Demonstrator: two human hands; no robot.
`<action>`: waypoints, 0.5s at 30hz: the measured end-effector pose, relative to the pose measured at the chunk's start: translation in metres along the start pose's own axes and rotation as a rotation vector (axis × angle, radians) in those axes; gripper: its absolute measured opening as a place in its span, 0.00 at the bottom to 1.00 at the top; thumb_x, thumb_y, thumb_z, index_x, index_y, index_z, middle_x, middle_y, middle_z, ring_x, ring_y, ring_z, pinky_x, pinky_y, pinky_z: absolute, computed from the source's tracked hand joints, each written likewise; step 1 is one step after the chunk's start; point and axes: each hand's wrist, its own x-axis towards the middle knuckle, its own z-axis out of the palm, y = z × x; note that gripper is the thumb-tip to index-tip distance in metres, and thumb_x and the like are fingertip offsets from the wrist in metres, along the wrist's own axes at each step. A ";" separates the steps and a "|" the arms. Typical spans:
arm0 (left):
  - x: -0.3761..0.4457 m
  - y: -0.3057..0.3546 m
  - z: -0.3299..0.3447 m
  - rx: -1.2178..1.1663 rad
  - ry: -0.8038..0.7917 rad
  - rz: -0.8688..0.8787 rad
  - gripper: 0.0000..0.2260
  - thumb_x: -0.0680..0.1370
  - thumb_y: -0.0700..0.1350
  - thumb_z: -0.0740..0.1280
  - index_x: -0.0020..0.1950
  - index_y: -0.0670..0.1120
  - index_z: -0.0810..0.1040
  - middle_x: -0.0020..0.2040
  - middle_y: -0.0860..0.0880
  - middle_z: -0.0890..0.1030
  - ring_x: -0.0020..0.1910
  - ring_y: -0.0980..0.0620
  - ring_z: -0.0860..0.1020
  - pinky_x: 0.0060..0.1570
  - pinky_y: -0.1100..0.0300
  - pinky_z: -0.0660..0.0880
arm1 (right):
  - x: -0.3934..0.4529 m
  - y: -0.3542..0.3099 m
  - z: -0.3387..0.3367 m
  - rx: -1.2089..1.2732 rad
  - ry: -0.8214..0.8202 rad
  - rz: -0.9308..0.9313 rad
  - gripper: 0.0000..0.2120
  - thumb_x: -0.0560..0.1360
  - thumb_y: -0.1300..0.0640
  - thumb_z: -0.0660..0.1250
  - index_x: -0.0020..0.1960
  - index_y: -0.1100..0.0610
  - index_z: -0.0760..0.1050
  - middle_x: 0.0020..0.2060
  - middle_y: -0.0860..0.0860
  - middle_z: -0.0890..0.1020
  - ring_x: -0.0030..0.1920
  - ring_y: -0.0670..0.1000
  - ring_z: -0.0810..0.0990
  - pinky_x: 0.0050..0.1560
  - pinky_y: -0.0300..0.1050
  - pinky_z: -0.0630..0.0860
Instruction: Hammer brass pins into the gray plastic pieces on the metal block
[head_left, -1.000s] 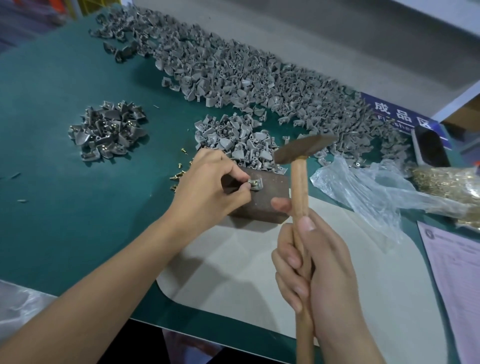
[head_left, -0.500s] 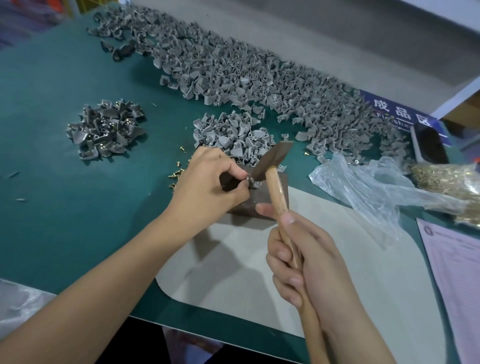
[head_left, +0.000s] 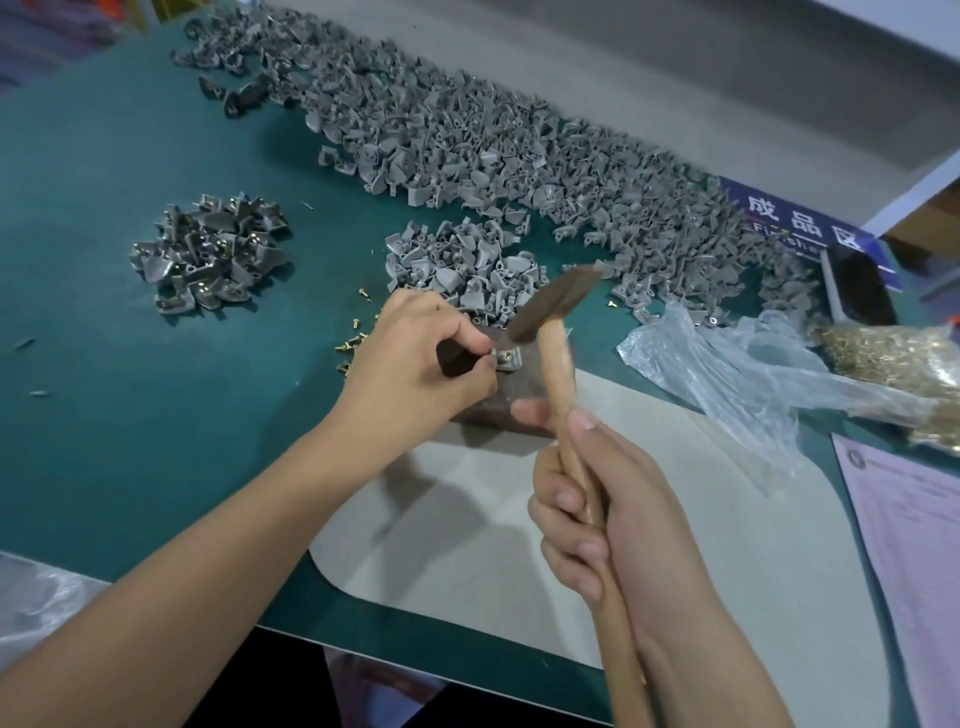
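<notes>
On a green table (head_left: 104, 364), a small heap of gray pieces with brass glints (head_left: 210, 260) lies at ten o'clock, well apart from the metal block (head_left: 511, 395) at centre. The left hand (head_left: 415, 364) covers the block's left side, thumb and fingers pinching a gray plastic piece (head_left: 506, 358) on its top; a brass pin (head_left: 505, 356) shows in it, too small to read clearly. Loose pins (head_left: 350, 343) lie partly hidden behind that hand. The right hand (head_left: 613, 514), curled around the wooden handle, holds the hammer (head_left: 553, 306), its motion-blurred head tilted just above the piece. At two o'clock a blue sign (head_left: 800, 228) is half buried under unpinned pieces (head_left: 519, 145); a bag of pins (head_left: 904, 358) runs off the right edge.
</notes>
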 end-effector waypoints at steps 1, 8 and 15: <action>0.000 0.000 0.000 0.007 0.010 -0.003 0.04 0.73 0.43 0.77 0.42 0.49 0.83 0.44 0.56 0.78 0.55 0.52 0.73 0.55 0.59 0.70 | 0.001 -0.002 0.000 0.008 -0.003 0.051 0.16 0.81 0.45 0.67 0.58 0.56 0.83 0.30 0.49 0.65 0.21 0.43 0.59 0.19 0.32 0.61; -0.001 -0.001 0.000 0.007 -0.003 0.003 0.04 0.73 0.43 0.77 0.42 0.49 0.83 0.44 0.55 0.79 0.56 0.52 0.72 0.56 0.61 0.69 | -0.007 -0.005 -0.001 -0.030 -0.013 -0.057 0.16 0.82 0.45 0.63 0.60 0.54 0.83 0.30 0.48 0.66 0.21 0.44 0.59 0.21 0.32 0.62; 0.000 0.001 0.000 0.014 -0.002 -0.002 0.02 0.73 0.45 0.77 0.42 0.50 0.85 0.44 0.56 0.78 0.56 0.53 0.73 0.56 0.55 0.72 | -0.004 -0.005 -0.005 -0.057 0.006 -0.073 0.17 0.81 0.46 0.62 0.60 0.53 0.83 0.30 0.49 0.66 0.21 0.44 0.58 0.20 0.33 0.62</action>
